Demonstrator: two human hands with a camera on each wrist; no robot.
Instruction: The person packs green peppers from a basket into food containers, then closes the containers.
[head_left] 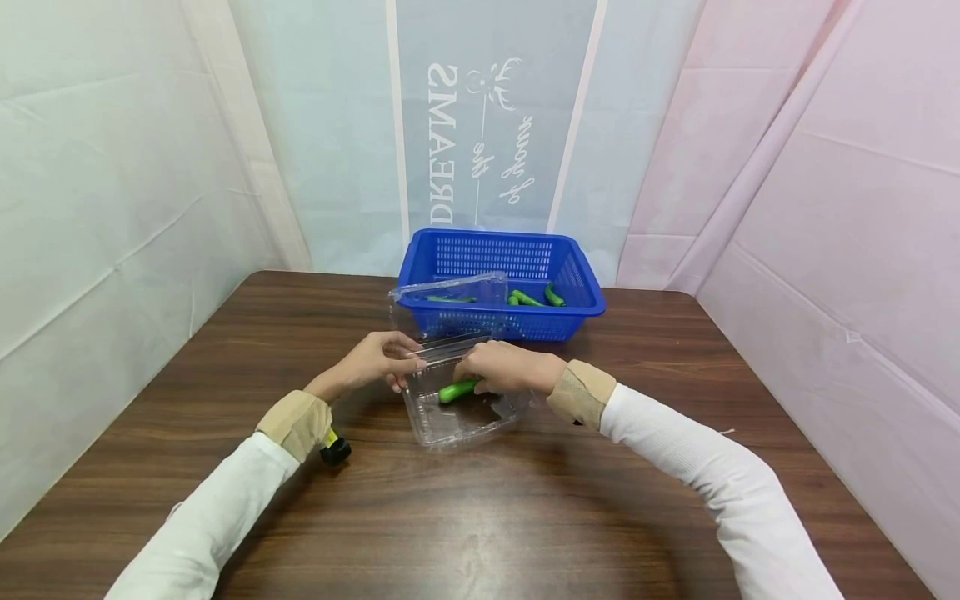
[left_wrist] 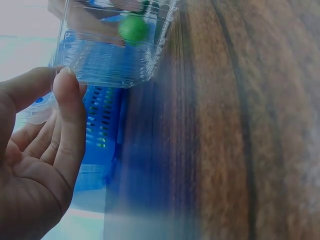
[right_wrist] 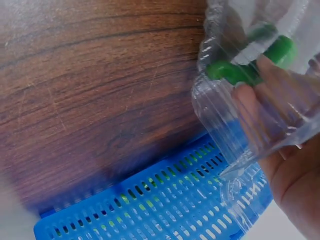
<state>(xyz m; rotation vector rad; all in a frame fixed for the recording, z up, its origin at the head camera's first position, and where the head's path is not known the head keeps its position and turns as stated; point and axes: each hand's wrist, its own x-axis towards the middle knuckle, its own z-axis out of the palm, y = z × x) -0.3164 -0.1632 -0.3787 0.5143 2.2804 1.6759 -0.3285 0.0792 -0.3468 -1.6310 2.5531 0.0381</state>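
My left hand [head_left: 378,360] pinches the left rim of a clear plastic clamshell box [head_left: 435,440] between thumb and fingers. The box's hinged lid [head_left: 450,287] stands raised at the back. Inside the base, my right hand [head_left: 506,367] holds a small green cucumber [head_left: 456,391], one end of it poking out left of the fingers. Through the clear wall in the right wrist view, fingertips [right_wrist: 245,92] lie against the cucumber [right_wrist: 225,71], with more green beside it. The left wrist view shows a round green end [left_wrist: 133,30] through the plastic.
Behind the box stands a blue perforated basket [head_left: 588,302] with several green cucumbers [head_left: 528,297] in it, partly seen through the lid. A small yellow and black object [head_left: 335,450] is by my left wrist. Fabric walls [head_left: 825,208] surround the brown wooden table [head_left: 480,533].
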